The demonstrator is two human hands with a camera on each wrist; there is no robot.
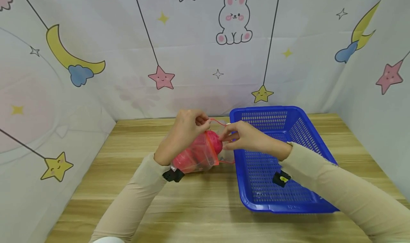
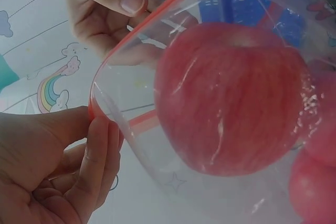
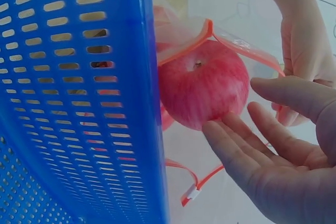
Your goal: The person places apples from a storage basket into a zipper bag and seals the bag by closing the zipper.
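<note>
A clear plastic bag [image 1: 205, 166] with a red zip strip along its mouth holds several red apples and lies beside the basket. My left hand [image 1: 187, 129] pinches the red edge of the bag's mouth between thumb and fingers, as the left wrist view also shows. One apple [image 3: 205, 85] sits in the opening, partly bare. Fingertips of my right hand [image 3: 283, 150] touch its lower side; the fingers are nearly straight and the thumb stands off to the side. A white zip slider [image 3: 193, 192] hangs on the loose end of the strip.
A blue slotted plastic basket [image 1: 241, 179] stands on the wooden table [image 1: 153, 214] just right of the bag, under my right forearm. Its near wall rises close to the bag's mouth. Behind the table hangs a white curtain [image 1: 192, 51] printed with stars and a rabbit.
</note>
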